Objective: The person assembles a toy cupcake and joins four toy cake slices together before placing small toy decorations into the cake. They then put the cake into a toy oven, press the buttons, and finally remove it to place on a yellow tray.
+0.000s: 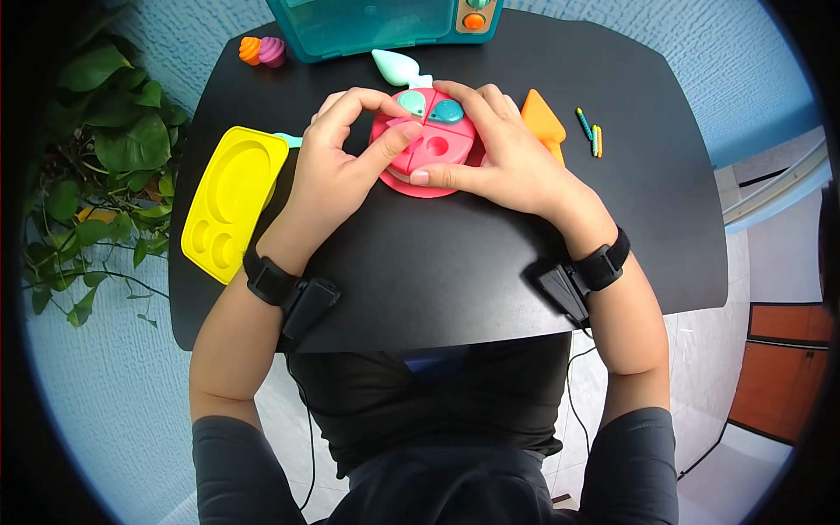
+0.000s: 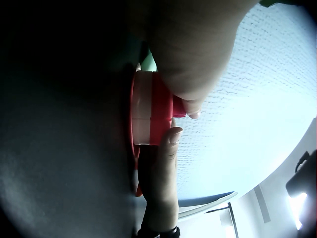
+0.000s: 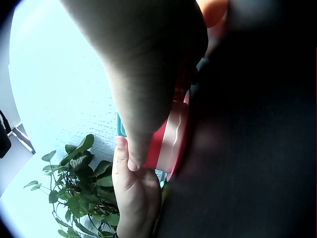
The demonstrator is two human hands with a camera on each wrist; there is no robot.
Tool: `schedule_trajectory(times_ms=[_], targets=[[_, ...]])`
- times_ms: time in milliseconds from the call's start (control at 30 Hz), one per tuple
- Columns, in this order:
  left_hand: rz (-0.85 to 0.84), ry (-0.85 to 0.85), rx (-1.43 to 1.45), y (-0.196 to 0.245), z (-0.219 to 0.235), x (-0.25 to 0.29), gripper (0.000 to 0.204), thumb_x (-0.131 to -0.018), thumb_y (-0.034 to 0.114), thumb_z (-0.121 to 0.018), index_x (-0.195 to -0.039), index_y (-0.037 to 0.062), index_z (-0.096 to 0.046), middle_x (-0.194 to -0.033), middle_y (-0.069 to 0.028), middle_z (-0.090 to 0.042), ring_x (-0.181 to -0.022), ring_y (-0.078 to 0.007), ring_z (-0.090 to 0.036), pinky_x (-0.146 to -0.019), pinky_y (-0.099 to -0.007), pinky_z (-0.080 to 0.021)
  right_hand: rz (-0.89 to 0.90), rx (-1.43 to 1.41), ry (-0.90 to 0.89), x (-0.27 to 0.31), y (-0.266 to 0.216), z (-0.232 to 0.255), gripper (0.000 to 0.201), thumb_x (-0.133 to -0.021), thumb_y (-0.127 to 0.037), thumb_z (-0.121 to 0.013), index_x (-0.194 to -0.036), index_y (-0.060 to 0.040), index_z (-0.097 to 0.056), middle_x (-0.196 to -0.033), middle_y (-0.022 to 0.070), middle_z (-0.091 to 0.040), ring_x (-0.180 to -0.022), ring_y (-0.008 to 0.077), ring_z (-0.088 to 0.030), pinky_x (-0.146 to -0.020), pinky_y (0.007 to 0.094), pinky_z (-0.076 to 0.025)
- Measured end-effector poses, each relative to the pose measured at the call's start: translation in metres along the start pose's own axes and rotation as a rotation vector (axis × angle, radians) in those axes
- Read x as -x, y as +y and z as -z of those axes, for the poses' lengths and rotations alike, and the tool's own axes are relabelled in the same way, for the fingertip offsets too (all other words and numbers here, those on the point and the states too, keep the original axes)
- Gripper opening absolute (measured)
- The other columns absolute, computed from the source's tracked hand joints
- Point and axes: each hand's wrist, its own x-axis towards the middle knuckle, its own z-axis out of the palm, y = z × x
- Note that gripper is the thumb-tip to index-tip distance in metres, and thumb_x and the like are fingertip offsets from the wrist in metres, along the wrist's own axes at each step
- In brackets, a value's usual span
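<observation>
A pink toy cake [image 1: 446, 144], cut into wedges with a cream-coloured layer at its side, sits on a pink plate [image 1: 420, 189] on the table. My left hand [image 1: 332, 162] pinches a small pink topping [image 2: 179, 107] between thumb and forefinger at the cake's left part. Around the right side curls my right hand [image 1: 529, 166], its thumb on the front edge and its fingers toward the back. A mint topping [image 1: 411, 103] and a teal topping [image 1: 447, 111] sit on the rear wedges. One front wedge shows a round hollow.
A yellow tray [image 1: 207, 189] lies at left. Behind the cake are a mint toy server [image 1: 395, 67] and a teal toy oven [image 1: 376, 31]. Toy cupcakes [image 1: 262, 51] stand at the back left. An orange toy server [image 1: 542, 122] and small striped sticks [image 1: 597, 141] lie at right.
</observation>
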Motion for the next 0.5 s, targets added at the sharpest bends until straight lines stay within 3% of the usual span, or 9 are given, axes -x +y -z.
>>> schedule_trajectory(times_ms=[400,467,500], targets=[[-0.115,0.046,0.027,0.0001,0.0016,0.0003,0.026,-0.091,0.019,-0.09,-0.105,0.005,-0.074,-0.105,-0.0058,-0.077,-0.101,-0.0202,-0.071,-0.096,-0.0356,-0.052,-0.001,-0.001,0.003,0.0003,-0.0001,0.0001,0.111,-0.08,-0.068,-0.09,-0.163,-0.008,-0.048,-0.132,0.0178,-0.055,-0.129,0.0343,-0.058,-0.11,0.0437,-0.05],[-0.12,0.008,0.018,-0.0046,0.0061,0.0016,0.028,-0.091,-0.003,-0.086,-0.111,0.0027,-0.068,-0.117,-0.0088,-0.073,-0.114,-0.0166,-0.068,-0.102,-0.0326,-0.053,0.002,-0.002,0.005,0.0001,0.0016,-0.0012,0.111,-0.08,-0.069,-0.09,-0.163,-0.008,-0.049,-0.132,0.0178,-0.055,-0.129,0.0343,-0.058,-0.11,0.0437,-0.05],[-0.12,0.008,0.018,-0.0053,0.0061,0.0011,0.028,-0.091,-0.003,-0.086,-0.111,0.0027,-0.068,-0.117,-0.0088,-0.073,-0.114,-0.0166,-0.068,-0.102,-0.0326,-0.053,0.018,-0.009,0.02,-0.0002,0.0031,-0.0022,0.112,-0.079,-0.072,-0.088,-0.162,-0.0064,-0.049,-0.13,0.0193,-0.056,-0.126,0.0366,-0.058,-0.108,0.045,-0.051]])
